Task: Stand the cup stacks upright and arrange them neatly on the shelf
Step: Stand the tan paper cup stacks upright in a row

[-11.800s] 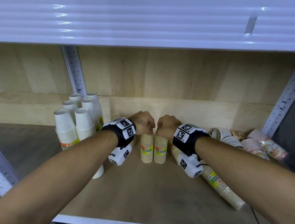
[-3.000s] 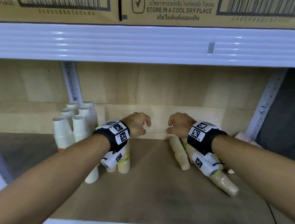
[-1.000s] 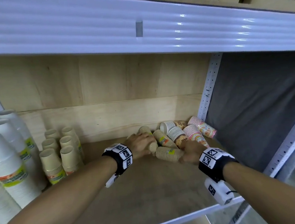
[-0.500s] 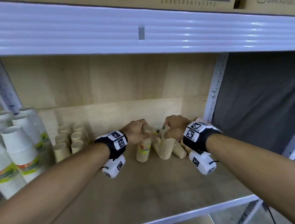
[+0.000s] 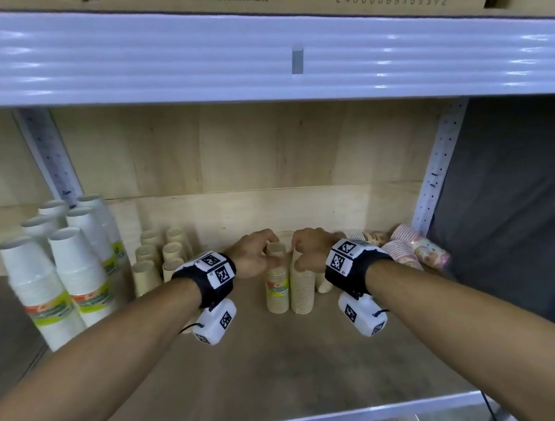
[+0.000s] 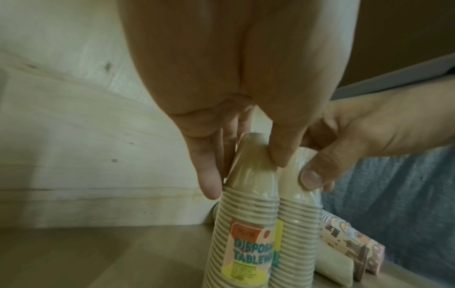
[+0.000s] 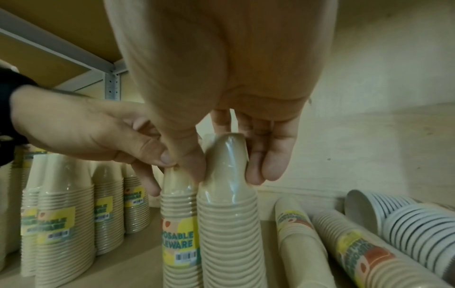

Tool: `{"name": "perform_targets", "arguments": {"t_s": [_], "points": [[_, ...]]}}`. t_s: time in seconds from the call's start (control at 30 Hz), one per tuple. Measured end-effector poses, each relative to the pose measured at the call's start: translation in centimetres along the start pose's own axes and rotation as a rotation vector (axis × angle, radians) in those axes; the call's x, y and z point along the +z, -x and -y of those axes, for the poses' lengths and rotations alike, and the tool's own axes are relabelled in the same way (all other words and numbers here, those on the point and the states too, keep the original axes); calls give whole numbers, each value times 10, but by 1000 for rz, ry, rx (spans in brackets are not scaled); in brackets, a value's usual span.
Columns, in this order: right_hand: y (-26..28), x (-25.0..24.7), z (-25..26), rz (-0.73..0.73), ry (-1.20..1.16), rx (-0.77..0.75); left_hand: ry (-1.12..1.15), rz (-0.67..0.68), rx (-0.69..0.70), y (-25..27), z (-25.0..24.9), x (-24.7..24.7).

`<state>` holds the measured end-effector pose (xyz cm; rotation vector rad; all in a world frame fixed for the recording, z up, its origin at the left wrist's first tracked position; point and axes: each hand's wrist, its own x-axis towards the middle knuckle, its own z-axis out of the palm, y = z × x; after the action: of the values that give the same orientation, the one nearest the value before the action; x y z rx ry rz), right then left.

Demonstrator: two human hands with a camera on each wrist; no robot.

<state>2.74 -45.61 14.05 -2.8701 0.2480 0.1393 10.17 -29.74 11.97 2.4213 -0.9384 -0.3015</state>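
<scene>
Two beige cup stacks in clear wrap stand upright side by side in the middle of the shelf [image 5: 283,371]. My left hand [image 5: 269,253] pinches the top of the labelled stack [image 5: 278,287] between thumb and fingers. The left wrist view shows the same hold, left hand [image 6: 246,169] on that stack [image 6: 246,224]. My right hand [image 5: 298,252] pinches the top of the plain-sided stack [image 5: 303,288]. In the right wrist view the right hand [image 7: 226,165] holds this stack [image 7: 229,224] close up. The two stacks touch each other.
Several upright beige stacks [image 5: 159,261] and tall white stacks [image 5: 66,269] fill the left. Beige stacks [image 7: 298,243], striped ones [image 7: 406,224] and pink patterned ones [image 5: 417,251] lie on their sides at the right by the post [image 5: 434,176]. A beam [image 5: 255,54] runs overhead.
A second ago both hands were on stacks lying in the right-hand pile. They have lifted two beige stacks, brought them left and stood them upright together.
</scene>
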Motion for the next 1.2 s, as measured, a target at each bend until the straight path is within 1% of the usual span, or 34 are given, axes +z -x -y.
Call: {"name": "perform_targets", "arguments": {"t_s": [0.1, 0.23, 0.37, 0.57, 0.73, 0.93, 1.1, 1.2], "points": [[-4, 0, 2, -35, 2, -12, 42, -28, -11, 1, -1, -2], [-4, -8, 1, -126, 57, 61, 19, -71, -9, 1, -7, -3], [-6, -10, 2, -104, 52, 111, 1, -93, -27, 4, -9, 2], [-5, -10, -2, -43, 63, 22, 10, -78, -34, 6, -13, 1], [-6, -7, -6, -84, 76, 50, 56, -114, -32, 6, -19, 3], [-5, -5, -9, -42, 36, -14, 96, -132, -37, 6, -22, 4], [-6, -5, -7, -49, 54, 63, 90, -137, -50, 8, -23, 3], [-8, -3, -6, -47, 49, 44, 129, -147, -57, 11, -25, 4]]}}
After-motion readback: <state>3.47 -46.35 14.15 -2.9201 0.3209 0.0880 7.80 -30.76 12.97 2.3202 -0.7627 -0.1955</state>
